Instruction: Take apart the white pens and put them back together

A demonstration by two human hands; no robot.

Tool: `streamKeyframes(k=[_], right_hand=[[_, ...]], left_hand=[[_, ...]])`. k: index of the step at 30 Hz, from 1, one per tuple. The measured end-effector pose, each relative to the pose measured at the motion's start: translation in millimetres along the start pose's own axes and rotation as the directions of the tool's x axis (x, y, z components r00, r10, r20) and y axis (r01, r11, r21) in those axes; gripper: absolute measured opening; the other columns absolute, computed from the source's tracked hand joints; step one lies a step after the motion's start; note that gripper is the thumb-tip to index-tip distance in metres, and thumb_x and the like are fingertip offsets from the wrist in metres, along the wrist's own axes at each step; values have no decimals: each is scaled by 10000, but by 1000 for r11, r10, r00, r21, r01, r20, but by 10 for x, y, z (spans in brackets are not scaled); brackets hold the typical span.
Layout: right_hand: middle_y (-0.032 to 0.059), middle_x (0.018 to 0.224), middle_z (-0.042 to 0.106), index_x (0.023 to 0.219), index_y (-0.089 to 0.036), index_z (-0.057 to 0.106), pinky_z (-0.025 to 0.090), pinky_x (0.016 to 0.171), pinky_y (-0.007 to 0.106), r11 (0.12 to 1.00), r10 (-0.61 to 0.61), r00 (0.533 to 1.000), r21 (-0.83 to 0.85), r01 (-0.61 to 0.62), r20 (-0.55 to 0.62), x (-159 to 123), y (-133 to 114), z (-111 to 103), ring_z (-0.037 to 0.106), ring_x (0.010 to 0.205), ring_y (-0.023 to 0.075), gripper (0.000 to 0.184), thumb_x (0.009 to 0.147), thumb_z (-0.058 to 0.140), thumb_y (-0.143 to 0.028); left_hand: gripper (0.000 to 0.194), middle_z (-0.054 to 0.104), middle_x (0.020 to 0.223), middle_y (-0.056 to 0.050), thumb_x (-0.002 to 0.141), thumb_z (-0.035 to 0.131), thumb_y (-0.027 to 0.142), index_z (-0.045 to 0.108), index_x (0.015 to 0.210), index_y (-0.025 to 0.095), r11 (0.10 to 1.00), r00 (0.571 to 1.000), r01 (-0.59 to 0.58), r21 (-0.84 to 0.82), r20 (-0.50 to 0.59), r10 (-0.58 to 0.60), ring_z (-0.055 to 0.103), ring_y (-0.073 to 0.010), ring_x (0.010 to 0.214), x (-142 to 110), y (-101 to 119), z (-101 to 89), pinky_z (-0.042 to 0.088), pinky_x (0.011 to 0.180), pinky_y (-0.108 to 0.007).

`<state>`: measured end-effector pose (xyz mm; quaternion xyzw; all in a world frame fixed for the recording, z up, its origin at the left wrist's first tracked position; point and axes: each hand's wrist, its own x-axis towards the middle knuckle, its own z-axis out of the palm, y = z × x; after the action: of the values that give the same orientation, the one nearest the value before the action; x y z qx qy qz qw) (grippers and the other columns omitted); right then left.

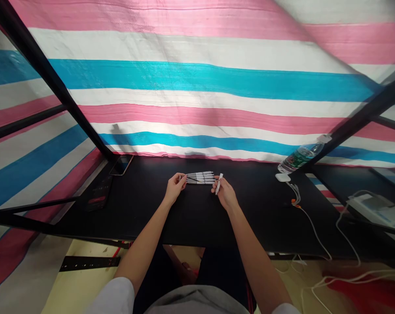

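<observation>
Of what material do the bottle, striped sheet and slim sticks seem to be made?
Bottle: probably plastic, glossy and see-through. Striped sheet: likely plastic tarpaulin, slightly shiny and creased. Slim sticks: perhaps plastic, white and grey, but too small to tell the finish.

Slim white-and-grey pens (202,175) in row, side by side, flat on counter (197,213) between left hand (176,187) and right hand (225,192). Separate white pen (219,184) pinched in right hand, tilted, just beside row's ends.
</observation>
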<state>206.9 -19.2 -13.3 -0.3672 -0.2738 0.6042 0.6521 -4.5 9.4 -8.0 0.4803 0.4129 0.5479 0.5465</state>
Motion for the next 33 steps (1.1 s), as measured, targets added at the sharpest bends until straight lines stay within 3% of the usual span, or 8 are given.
streamKeyframes(k=[6, 15, 20, 26, 33], right_hand=[[-32, 633, 496, 818, -200, 682, 482, 480, 235, 996, -71, 997, -52, 70, -15, 2, 19, -17, 504, 603, 114, 330, 641, 816, -444], [-15, 676, 571, 1067, -197, 656, 510, 536, 292, 975, -107, 994, -195, 103, -13, -19, -8, -1, 538, 588, 131, 455, 716, 710, -482], [-3, 711, 629, 1045, -214, 647, 505, 572, 290, 965, -116, 993, -233, 119, 28, -42, -6, 14, 564, 607, 136, 415, 725, 710, -470], [31, 908, 700, 896, -229, 673, 493, 878, 345, 922, -253, 962, -276, 271, 99, -62, 1, 5, 640, 930, 190, 256, 705, 765, -373], [50, 1016, 703, 844, -235, 665, 471, 934, 382, 881, -296, 942, -335, 334, 160, -80, -14, 11, 617, 1066, 231, 193, 726, 744, -366]], left_hand=[[353, 485, 594, 32, 729, 722, 468, 614, 844, 153, 1000, 1000, 2, 11, 5, -3, 428, -63, 522, 6, -12, -11, 303, 459, -175], [357, 492, 591, 29, 715, 731, 470, 615, 830, 152, 1000, 1000, 4, 6, 9, -4, 429, -65, 511, -4, 11, -2, 300, 454, -180], [344, 488, 585, 32, 719, 728, 456, 613, 824, 149, 1000, 1000, 1, 7, 11, -1, 424, -62, 505, -3, 4, 0, 289, 446, -178], [328, 484, 591, 31, 727, 723, 440, 614, 829, 148, 1000, 1000, 3, 3, 15, -3, 416, -59, 508, -5, 5, -3, 283, 448, -175], [338, 486, 598, 28, 719, 727, 444, 617, 838, 147, 1000, 1000, 10, 3, 11, -10, 423, -62, 517, -10, 20, 2, 288, 450, -171]])
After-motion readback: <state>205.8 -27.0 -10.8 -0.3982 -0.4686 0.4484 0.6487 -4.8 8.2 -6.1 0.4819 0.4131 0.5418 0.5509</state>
